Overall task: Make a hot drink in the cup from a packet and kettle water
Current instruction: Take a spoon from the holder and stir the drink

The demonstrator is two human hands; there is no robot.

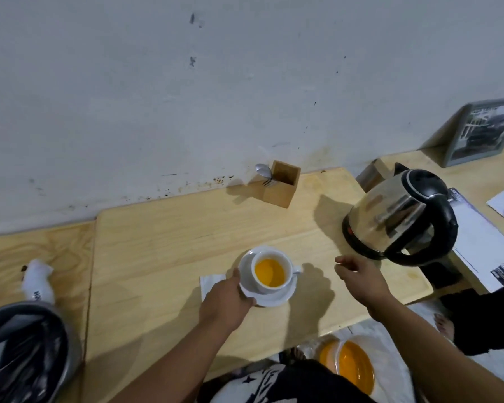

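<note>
A white cup [269, 258] holding orange liquid stands on a white saucer [277, 298] in the middle of the wooden table [163, 234]. My left hand [229, 298] grips the saucer's near left rim. My right hand [358, 277] hovers to the right of the cup, fingers loosely curled, holding nothing. A steel kettle [396, 216] with a black handle stands on its base at the right, beyond that hand. A white packet or napkin [210, 282] lies flat left of the saucer, partly under my left hand.
A wooden holder [280, 184] with spoons [264, 171] stands against the wall. A bin with a black liner [24, 353] is at lower left, with a crumpled white packet [38, 277] above it. A bowl of orange liquid [352, 365] sits below the table edge. Papers [480, 239] lie at right.
</note>
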